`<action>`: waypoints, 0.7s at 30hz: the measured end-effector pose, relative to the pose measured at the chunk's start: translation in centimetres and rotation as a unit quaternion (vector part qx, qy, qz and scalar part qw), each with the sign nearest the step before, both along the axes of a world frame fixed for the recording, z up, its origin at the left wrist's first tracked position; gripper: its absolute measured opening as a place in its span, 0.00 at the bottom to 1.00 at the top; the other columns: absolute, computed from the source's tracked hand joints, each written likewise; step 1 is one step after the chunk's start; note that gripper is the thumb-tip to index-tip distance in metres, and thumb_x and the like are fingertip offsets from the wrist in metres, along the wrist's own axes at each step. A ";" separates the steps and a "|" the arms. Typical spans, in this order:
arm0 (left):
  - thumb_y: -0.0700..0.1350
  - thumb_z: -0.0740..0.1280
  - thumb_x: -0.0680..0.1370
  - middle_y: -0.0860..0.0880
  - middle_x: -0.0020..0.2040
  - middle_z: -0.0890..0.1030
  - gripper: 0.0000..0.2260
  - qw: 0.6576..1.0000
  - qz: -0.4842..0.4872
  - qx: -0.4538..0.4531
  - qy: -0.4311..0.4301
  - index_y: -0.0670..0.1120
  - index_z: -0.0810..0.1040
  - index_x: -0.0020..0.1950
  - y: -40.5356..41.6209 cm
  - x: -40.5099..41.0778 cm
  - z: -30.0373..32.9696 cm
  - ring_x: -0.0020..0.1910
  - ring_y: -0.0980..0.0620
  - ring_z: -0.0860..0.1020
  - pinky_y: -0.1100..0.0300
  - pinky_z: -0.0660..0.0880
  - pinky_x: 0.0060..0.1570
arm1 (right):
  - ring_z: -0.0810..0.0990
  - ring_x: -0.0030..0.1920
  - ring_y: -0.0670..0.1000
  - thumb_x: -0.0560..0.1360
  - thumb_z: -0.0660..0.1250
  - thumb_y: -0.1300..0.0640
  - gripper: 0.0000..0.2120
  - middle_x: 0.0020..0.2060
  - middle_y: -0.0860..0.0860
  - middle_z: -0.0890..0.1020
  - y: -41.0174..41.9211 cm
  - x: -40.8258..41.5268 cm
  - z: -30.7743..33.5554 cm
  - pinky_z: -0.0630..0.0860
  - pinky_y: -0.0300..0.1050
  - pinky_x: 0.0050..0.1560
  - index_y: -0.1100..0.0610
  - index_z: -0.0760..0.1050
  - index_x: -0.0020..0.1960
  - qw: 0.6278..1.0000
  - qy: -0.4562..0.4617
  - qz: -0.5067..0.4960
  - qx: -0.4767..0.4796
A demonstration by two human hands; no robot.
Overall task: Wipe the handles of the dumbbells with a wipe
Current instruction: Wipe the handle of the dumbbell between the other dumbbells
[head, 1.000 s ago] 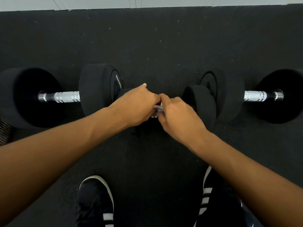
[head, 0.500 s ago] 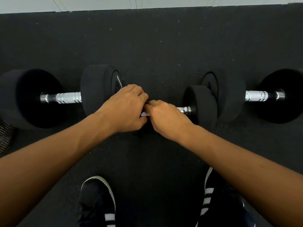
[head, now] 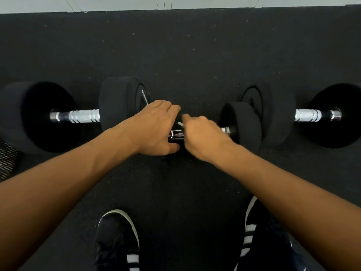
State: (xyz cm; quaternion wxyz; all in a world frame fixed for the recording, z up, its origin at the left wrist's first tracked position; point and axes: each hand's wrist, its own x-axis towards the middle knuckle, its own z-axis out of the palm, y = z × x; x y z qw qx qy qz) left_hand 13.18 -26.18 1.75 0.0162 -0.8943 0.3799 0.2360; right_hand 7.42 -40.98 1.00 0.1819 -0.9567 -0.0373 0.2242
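Three black dumbbells with chrome handles lie in a row on the floor. The small middle dumbbell is under both hands. My left hand is closed over its left end and hides that head. My right hand, blurred by motion, is wrapped round the handle, with a scrap of white wipe sticking out above the fingers. A short stretch of chrome shows between my hands. The large left dumbbell and large right dumbbell lie untouched, their handles bare.
Black rubber flooring runs up to a pale wall base at the top. My two dark shoes stand just below the dumbbells. A dark mesh object shows at the left edge.
My right hand slid left along the middle handle, then slightly back right, baring chrome between the hands. My left hand curled its fingers down and kept its hold.
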 end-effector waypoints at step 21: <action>0.65 0.72 0.71 0.45 0.74 0.65 0.47 0.999 0.008 0.032 0.018 0.44 0.56 0.80 -0.2 -0.2 0.6 0.76 0.45 0.60 0.54 0.59 0.75 | 0.77 0.62 0.60 0.79 0.69 0.59 0.20 0.62 0.61 0.77 -0.9 -1.1 0.4 0.76 0.52 0.58 0.63 0.70 0.69 0.987 0.044 -0.014 -0.156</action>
